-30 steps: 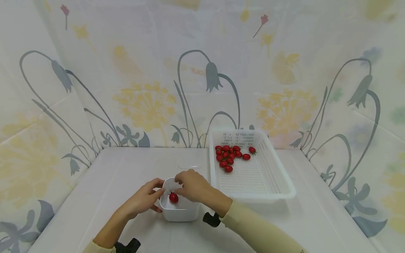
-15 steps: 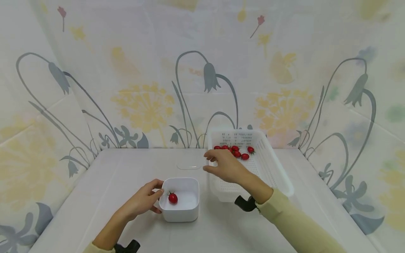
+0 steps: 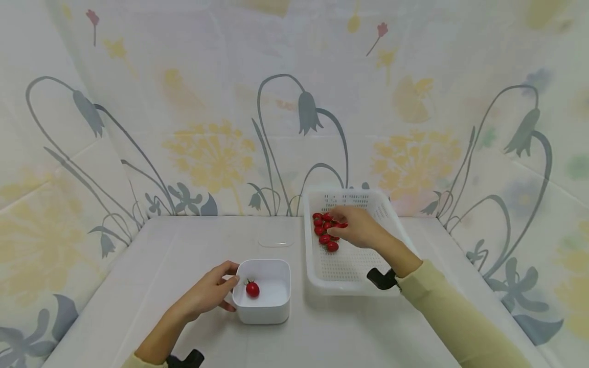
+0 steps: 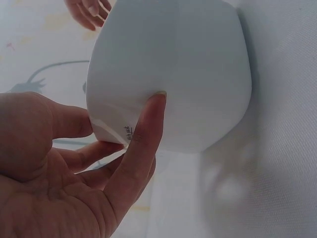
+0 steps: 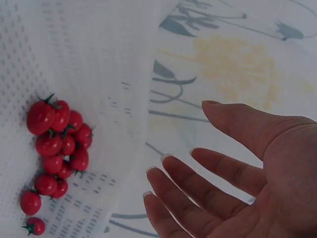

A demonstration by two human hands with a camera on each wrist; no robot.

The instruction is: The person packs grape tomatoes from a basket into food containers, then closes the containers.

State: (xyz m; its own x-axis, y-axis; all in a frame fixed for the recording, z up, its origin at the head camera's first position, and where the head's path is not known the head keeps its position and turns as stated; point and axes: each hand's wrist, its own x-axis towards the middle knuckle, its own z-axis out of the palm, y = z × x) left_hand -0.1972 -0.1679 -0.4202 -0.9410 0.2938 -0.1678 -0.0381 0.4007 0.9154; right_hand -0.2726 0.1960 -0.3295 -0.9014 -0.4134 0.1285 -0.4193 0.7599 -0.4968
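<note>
My left hand (image 3: pixel 208 290) grips the left side of a small white square box (image 3: pixel 263 315), its thumb at the rim and fingers spread against the outer wall (image 4: pixel 168 59). Inside the box, one cherry tomato (image 3: pixel 252 289) with a green stem lies toward the left. My right hand (image 3: pixel 356 227) is over a white perforated basket (image 3: pixel 363 289), close to a cluster of red cherry tomatoes (image 3: pixel 331 247) and partly hiding them. In the right wrist view its fingers are spread and hold nothing, apart from the tomatoes (image 5: pixel 48 144).
A clear, thin-edged lid-like piece (image 3: pixel 276 244) lies on the white tablecloth (image 3: pixel 202 235) behind the box. The basket's left wall stands right of the box, with a gap between. A flower-printed cloth (image 3: pixel 211 102) hangs behind the table.
My right hand has left the box, moved up and right, and is now at the tomatoes in the basket. The left hand and the box have stayed in place.
</note>
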